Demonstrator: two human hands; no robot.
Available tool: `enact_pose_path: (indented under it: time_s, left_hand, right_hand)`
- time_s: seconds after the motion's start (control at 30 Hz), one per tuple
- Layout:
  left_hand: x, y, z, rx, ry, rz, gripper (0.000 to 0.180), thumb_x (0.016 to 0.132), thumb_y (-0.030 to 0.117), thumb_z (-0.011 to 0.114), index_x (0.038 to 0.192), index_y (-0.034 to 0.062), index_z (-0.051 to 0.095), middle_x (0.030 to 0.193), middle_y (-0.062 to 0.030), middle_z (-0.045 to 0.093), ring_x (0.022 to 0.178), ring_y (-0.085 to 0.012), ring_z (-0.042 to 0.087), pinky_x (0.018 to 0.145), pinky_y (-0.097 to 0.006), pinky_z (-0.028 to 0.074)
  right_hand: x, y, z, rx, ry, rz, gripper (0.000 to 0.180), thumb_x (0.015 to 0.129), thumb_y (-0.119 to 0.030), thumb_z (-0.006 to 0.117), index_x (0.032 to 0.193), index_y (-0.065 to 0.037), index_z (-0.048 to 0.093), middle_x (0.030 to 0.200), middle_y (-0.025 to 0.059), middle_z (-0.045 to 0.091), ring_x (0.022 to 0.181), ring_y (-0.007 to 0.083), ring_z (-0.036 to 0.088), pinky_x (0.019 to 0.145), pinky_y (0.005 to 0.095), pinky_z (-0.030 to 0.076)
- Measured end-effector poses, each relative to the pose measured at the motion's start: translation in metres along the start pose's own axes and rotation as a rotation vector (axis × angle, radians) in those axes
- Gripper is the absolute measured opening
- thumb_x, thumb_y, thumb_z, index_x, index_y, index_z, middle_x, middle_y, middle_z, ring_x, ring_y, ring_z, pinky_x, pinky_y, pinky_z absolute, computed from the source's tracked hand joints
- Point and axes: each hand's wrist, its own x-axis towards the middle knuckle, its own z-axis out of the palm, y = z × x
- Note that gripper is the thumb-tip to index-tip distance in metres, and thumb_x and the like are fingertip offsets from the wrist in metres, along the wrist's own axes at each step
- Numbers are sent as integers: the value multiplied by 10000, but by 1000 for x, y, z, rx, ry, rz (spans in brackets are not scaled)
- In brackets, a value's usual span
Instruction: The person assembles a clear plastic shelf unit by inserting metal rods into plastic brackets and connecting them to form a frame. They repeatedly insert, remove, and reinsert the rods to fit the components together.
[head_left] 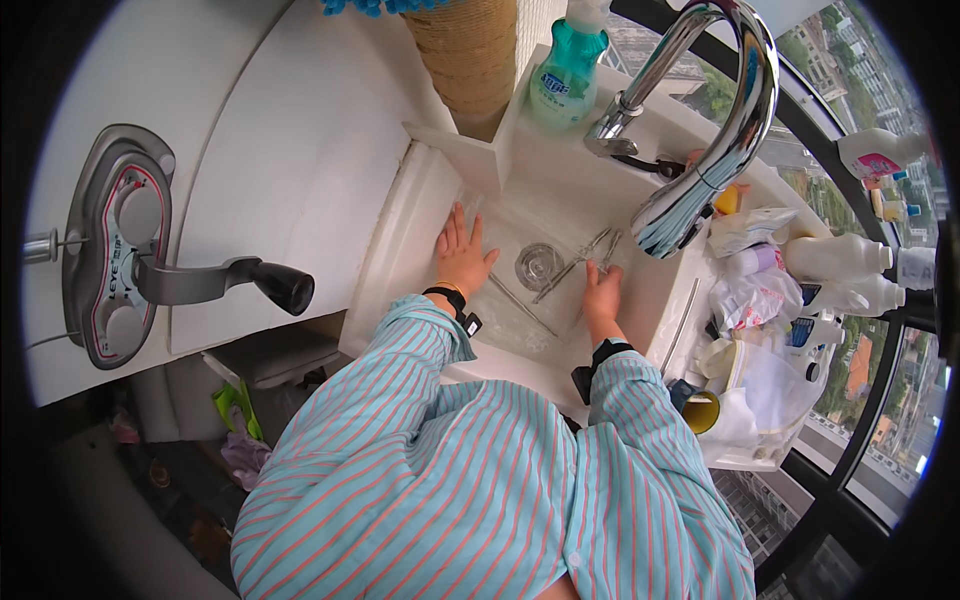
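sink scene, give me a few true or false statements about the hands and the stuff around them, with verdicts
1. The left hand lies flat and open on the sink bottom. True.
2. The right hand is at the metal tongs. True; whether the fingers close on them is hard to tell.
3. The drain lies between the two hands. True.
4. The faucet is matte black. False; it is shiny chrome.
5. The soap bottle behind the sink holds red liquid. False; the liquid is teal.
6. Both forearms are bare. False; striped sleeves cover them down to the wrists.
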Motion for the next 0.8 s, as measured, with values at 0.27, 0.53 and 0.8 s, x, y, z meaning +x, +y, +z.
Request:
enact_pose_path:
  time_s: [0.27, 0.53, 0.8]
  left_hand:
    - [12, 1, 11, -4, -21, 27, 763, 943, 507, 615, 1561, 100, 428, 1705, -252, 45, 1553, -430, 134, 1211, -569, 214]
    - [21, 12, 3, -158, -123, -177, 851, 870, 398, 722, 1575, 96, 352, 1651, -217, 248, 1503, -426, 276, 1170, -571, 297]
    - [44, -9, 5, -865, 36, -456, 683, 863, 275, 679, 1432, -28, 454, 1377, -282, 572, 1287, -437, 544, 1074, -482, 439]
  right_hand:
    - [9, -18, -22, -266, -267, 185, 691, 974, -620, 578, 1221, 24, 548, 1107, 308, 692, 1063, 491, 658, 910, 557, 511]
    - [17, -20, -21, 196, -215, 207, 507, 965, -408, 686, 1218, 23, 603, 916, 175, 703, 780, 279, 686, 692, 417, 530]
    - [13, -10, -35, 800, -294, 141, 392, 952, -79, 696, 1296, -30, 513, 975, 69, 631, 790, 134, 623, 690, 271, 518]
